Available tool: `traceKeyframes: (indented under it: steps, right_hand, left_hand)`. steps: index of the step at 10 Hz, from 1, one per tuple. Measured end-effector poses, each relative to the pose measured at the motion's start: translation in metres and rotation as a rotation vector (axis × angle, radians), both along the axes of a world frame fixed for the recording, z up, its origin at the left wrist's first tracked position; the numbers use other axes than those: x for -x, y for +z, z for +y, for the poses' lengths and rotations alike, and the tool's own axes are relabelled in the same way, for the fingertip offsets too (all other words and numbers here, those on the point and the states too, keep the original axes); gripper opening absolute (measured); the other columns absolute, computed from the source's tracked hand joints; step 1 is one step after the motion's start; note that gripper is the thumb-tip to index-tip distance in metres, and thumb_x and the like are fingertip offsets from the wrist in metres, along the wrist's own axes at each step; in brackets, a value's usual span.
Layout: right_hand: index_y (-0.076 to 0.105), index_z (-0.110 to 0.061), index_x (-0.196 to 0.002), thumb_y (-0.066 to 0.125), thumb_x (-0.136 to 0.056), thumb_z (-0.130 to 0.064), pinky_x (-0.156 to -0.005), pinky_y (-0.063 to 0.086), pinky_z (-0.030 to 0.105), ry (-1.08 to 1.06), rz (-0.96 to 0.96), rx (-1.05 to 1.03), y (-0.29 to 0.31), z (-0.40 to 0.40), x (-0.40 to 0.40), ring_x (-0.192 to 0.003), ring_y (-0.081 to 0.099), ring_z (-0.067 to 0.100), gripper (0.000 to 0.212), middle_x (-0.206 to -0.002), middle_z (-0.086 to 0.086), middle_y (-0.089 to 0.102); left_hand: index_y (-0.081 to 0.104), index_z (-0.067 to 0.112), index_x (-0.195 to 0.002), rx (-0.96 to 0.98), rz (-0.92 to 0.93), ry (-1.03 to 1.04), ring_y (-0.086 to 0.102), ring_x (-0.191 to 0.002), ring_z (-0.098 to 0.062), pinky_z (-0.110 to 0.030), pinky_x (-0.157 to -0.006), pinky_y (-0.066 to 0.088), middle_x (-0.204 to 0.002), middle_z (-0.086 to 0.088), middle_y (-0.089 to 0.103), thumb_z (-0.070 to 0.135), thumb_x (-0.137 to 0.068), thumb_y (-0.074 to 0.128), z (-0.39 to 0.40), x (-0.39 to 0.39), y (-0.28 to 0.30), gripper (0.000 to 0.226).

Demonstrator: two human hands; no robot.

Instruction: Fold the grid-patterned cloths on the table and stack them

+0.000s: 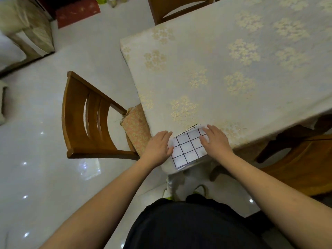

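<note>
At the counter's near corner, your folded grid-patterned cloth lies between both hands, long axis running away and rightward. Left hand rests at its left edge, right hand presses its far-right end; fingers straight, loosely spread.

- The right hand covers the two o'clock corner of the folded grid-patterned cloths; how many layers lie there cannot be told.
- The table runs off the frame at twelve and three o'clock.
- At twelve o'clock, a wooden chair is cut by the top edge.
</note>
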State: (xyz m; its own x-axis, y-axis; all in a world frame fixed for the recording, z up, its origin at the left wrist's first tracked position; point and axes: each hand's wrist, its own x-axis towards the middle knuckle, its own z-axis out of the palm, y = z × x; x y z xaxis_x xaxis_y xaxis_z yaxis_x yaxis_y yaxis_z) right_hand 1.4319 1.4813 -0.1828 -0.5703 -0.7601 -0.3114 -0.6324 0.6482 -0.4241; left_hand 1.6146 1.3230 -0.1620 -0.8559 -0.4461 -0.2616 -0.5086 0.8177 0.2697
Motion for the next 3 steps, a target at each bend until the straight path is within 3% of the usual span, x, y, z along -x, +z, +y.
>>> traceKeyframes:
  steps: [1, 2, 3]
  right_hand:
    - [0.050, -0.018, -0.139, 0.042, -0.100, -0.039, -0.114, 0.024, 0.034, -0.014, -0.072, 0.010, 0.020, 0.000, -0.003, -0.140, 0.033, 0.021, 0.045, -0.150, 0.004, 0.042]
    - [0.049, -0.018, -0.139, 0.041, -0.099, -0.042, -0.108, 0.037, 0.037, -0.037, -0.147, -0.040, 0.042, -0.002, -0.008, -0.129, 0.046, 0.023, 0.047, -0.143, 0.003, 0.051]
    - [0.043, -0.021, -0.142, 0.038, -0.098, -0.048, -0.105, 0.040, 0.042, -0.020, -0.110, -0.155, 0.057, -0.007, -0.017, -0.128, 0.047, 0.026, 0.052, -0.145, 0.004, 0.048]
  left_hand:
    - [0.033, 0.018, -0.147, -0.098, -0.103, 0.134, 0.043, -0.132, -0.024, -0.037, -0.107, 0.036, -0.148, -0.007, 0.043, 0.043, -0.098, 0.043, -0.024, 0.006, 0.035, 0.056]
    - [0.040, 0.019, -0.144, -0.062, -0.170, 0.120, 0.054, -0.120, -0.024, -0.038, -0.099, 0.047, -0.139, -0.007, 0.052, 0.047, -0.098, 0.042, -0.039, 0.003, 0.059, 0.053]
    - [0.039, 0.021, -0.144, -0.019, -0.172, 0.036, 0.056, -0.117, -0.023, -0.040, -0.096, 0.048, -0.136, -0.006, 0.055, 0.049, -0.097, 0.042, -0.037, -0.007, 0.068, 0.054]
